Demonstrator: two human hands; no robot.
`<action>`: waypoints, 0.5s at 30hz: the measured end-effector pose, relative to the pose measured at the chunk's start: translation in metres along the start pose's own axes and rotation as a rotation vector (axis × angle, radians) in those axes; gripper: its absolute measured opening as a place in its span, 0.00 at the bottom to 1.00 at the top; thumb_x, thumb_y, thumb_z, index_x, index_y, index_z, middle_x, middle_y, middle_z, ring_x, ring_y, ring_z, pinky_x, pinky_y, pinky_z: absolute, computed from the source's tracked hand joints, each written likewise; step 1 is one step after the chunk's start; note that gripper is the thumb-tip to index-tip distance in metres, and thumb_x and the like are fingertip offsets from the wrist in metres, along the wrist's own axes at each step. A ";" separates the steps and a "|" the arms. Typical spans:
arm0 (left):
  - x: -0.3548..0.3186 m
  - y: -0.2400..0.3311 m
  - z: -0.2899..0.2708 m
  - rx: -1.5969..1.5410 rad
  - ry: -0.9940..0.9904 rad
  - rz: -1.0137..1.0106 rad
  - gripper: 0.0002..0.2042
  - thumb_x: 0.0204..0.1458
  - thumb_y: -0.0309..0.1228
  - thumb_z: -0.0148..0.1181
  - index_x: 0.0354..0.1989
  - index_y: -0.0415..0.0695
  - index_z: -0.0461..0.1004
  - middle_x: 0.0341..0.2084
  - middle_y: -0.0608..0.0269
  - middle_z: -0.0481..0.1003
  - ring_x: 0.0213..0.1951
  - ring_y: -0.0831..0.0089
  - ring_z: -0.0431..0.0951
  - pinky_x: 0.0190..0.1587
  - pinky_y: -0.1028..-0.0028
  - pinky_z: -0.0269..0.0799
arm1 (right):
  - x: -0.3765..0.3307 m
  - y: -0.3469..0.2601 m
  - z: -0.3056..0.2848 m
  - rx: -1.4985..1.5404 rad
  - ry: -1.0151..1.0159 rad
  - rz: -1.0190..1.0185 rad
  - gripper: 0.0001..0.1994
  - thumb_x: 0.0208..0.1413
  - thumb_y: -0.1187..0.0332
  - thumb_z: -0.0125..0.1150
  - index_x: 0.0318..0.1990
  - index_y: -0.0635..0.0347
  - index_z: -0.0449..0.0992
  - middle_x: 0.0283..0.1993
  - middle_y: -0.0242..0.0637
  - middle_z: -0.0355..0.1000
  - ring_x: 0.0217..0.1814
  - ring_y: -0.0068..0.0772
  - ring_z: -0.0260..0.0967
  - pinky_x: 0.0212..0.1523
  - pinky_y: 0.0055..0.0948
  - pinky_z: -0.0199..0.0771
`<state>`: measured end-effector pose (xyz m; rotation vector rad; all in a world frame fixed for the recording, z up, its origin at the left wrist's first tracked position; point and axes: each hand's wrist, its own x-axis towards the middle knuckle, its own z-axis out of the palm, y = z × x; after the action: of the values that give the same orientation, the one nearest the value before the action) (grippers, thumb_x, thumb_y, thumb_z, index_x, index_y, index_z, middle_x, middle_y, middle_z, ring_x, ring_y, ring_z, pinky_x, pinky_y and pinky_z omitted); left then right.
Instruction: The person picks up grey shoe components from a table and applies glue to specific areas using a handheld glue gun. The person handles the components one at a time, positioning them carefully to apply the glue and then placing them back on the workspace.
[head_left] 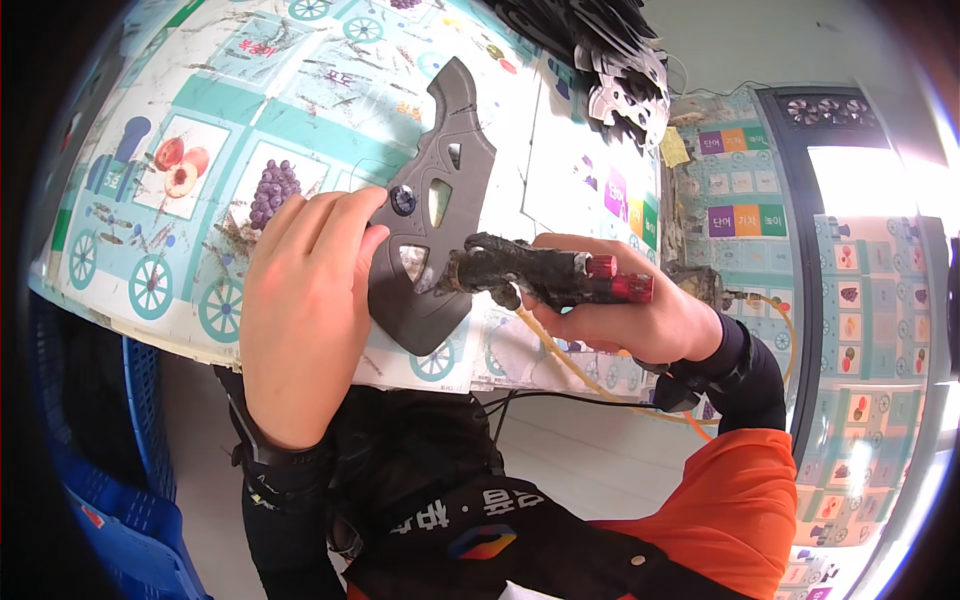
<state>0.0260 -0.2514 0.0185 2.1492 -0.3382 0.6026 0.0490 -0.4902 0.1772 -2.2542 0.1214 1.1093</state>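
Observation:
A dark grey blade-shaped part (pixel 462 150) with several cut-out windows and a hooked upper end stands out against the printed table covering. A small dark round piece (pixel 403 200) sits on its left side. My left hand (pixel 305 300) holds the part by its left edge, fingers together and thumb by the round piece. In my right hand (pixel 630 320) is a paint-stained spray gun (pixel 525 272) with two red knobs, my fingers wrapped round its body. Its nozzle points left, close to the lower window of the part; I cannot tell whether they touch.
A yellow hose (pixel 560 355) trails below the gun toward the right. Black and silvery shaped parts (pixel 625 75) are heaped at the table's far side. Fruit-printed sheets with dark smears cover the table (pixel 110 250). Blue plastic crates (pixel 130 510) stand at the lower left.

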 end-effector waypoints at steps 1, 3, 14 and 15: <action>0.001 0.001 0.000 -0.006 -0.011 -0.009 0.12 0.59 0.23 0.65 0.50 0.37 0.77 0.40 0.52 0.80 0.42 0.50 0.78 0.47 0.57 0.74 | 0.000 0.003 0.000 -0.013 0.016 -0.003 0.32 0.58 0.75 0.68 0.71 0.67 0.68 0.47 0.35 0.80 0.44 0.20 0.76 0.47 0.25 0.78; 0.002 0.001 0.001 -0.012 -0.021 -0.018 0.12 0.59 0.23 0.65 0.51 0.37 0.77 0.40 0.52 0.80 0.42 0.50 0.78 0.47 0.57 0.74 | -0.001 0.006 -0.001 0.015 0.048 -0.016 0.32 0.59 0.75 0.68 0.72 0.66 0.67 0.47 0.34 0.80 0.43 0.20 0.76 0.47 0.25 0.78; 0.001 0.002 0.000 0.030 -0.014 -0.018 0.13 0.57 0.22 0.66 0.50 0.37 0.77 0.41 0.53 0.81 0.43 0.52 0.79 0.48 0.58 0.76 | 0.004 0.010 -0.007 0.129 0.099 -0.024 0.34 0.56 0.76 0.67 0.73 0.62 0.68 0.46 0.29 0.80 0.41 0.16 0.73 0.41 0.22 0.76; 0.001 0.002 0.000 0.031 -0.014 -0.018 0.13 0.57 0.22 0.66 0.50 0.37 0.77 0.41 0.53 0.81 0.43 0.52 0.79 0.48 0.58 0.76 | 0.004 0.006 -0.008 0.166 0.093 -0.011 0.31 0.55 0.77 0.66 0.69 0.62 0.71 0.45 0.28 0.80 0.39 0.15 0.72 0.39 0.22 0.74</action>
<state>0.0258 -0.2530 0.0204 2.1842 -0.3190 0.5870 0.0549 -0.4986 0.1744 -2.1550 0.2307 0.9527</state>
